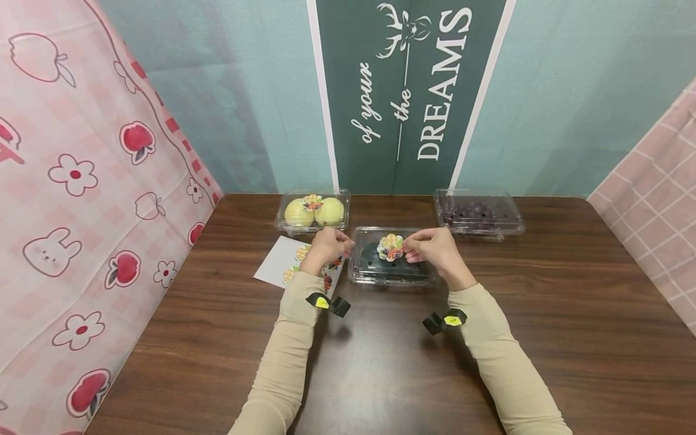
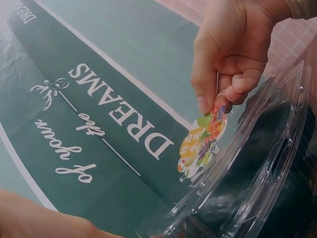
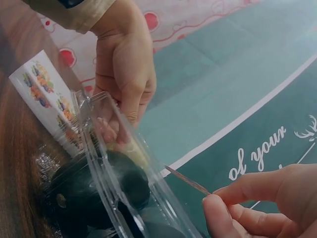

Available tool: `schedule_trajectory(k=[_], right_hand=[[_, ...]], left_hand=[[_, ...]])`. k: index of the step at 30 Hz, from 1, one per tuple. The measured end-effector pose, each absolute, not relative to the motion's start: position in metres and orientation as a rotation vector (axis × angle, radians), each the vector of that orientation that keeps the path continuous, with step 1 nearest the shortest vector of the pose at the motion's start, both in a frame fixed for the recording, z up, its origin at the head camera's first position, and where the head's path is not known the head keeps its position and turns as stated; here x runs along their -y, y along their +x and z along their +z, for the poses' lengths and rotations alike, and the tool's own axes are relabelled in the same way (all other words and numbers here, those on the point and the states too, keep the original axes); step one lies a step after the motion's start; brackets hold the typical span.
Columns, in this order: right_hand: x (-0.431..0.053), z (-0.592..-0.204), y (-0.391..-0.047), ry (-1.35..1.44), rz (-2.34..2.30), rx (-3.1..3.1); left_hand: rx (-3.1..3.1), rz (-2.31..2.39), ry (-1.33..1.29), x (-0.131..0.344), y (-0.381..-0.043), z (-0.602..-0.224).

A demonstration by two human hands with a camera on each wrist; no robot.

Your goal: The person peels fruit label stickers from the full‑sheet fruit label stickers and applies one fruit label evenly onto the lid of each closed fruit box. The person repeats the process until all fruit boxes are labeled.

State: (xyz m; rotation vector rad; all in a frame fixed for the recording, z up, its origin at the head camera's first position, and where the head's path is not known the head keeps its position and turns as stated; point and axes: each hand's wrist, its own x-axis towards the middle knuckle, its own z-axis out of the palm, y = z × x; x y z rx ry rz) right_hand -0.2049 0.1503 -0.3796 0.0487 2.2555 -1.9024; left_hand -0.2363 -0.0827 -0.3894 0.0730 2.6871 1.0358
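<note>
In the head view my right hand (image 1: pixel 435 251) pinches a flower-shaped fruit sticker (image 1: pixel 390 248) by its edge. The sticker hangs over a lidded clear plastic box (image 1: pixel 361 272) in the middle. Dark green rounded contents (image 3: pixel 94 188) show through its wall in the right wrist view. The right wrist view catches the sticker (image 3: pixel 190 179) nearly edge-on, between thumb and forefinger. My left hand (image 1: pixel 328 248) is at the box's left end with its fingers bent; whether they grip its rim is hidden. Under that hand lies a white sticker sheet (image 1: pixel 274 266) with several fruit stickers.
A clear box (image 1: pixel 283 220) of pale yellow-green round fruits, with a fruit sticker on its lid, stands at the back left. Another clear box (image 1: pixel 513 226) holding dark purple fruit is at the back right. A printed curtain (image 1: pixel 244 121) hangs behind the wooden table (image 1: pixel 380 374).
</note>
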Motion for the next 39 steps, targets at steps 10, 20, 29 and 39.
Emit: schedule_trajectory(k=[10, 20, 29, 39], right_hand=[[-0.1483, -0.3822, -0.2038, 0.111, -1.777, -2.43], [-0.147, -0.3805, -0.2043, 0.146, -1.789, -2.425], [-0.1474, -0.3828, -0.2064, 0.135, -1.796, -2.431], [-0.1491, -0.3819, -0.2056, 0.118, -1.724, -2.496]], left_hand=[[-2.67, 1.047, 0.041, 0.0816, -0.237, -0.3895], [-2.66, 1.045, -0.008, 0.0803, -0.2384, -0.3896], [-2.659, 1.043, 0.002, 0.0801, -0.239, -0.3893], [-2.658, 1.046, -0.001, 0.0795, -0.2384, -0.3893]])
